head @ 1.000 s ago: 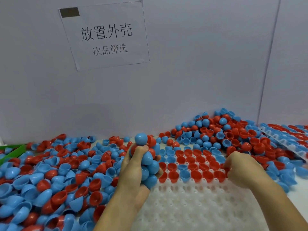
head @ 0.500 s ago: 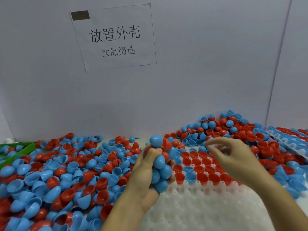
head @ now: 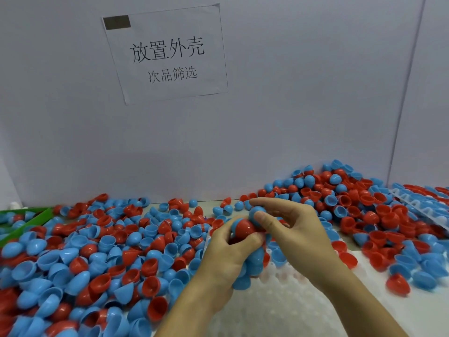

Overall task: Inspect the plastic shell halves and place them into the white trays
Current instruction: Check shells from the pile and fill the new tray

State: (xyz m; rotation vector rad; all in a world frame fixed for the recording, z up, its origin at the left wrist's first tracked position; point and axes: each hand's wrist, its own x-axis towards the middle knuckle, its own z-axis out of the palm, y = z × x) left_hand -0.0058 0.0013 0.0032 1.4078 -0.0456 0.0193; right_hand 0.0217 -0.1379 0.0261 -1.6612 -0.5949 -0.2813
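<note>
Fingers (head: 261,218) of the right hand (head: 295,229) pinch a blue shell (head: 255,212) off the stack (head: 250,251) that the left hand (head: 228,259) grips. A hard pull could spill the stack beneath them.

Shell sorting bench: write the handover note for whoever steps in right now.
Left hand: grips a bunch of blue and red shells over the tray.
Right hand: pinches a blue shell at the top of that bunch.
Tray: white, under both hands; the near sockets are bare, and the far part is mostly hidden by the hands.
Second tray: far right, among shells.
Loose shells: heaped left and right of the tray.
Left: inspect and seat the held shells, then work through the heaps.
</note>
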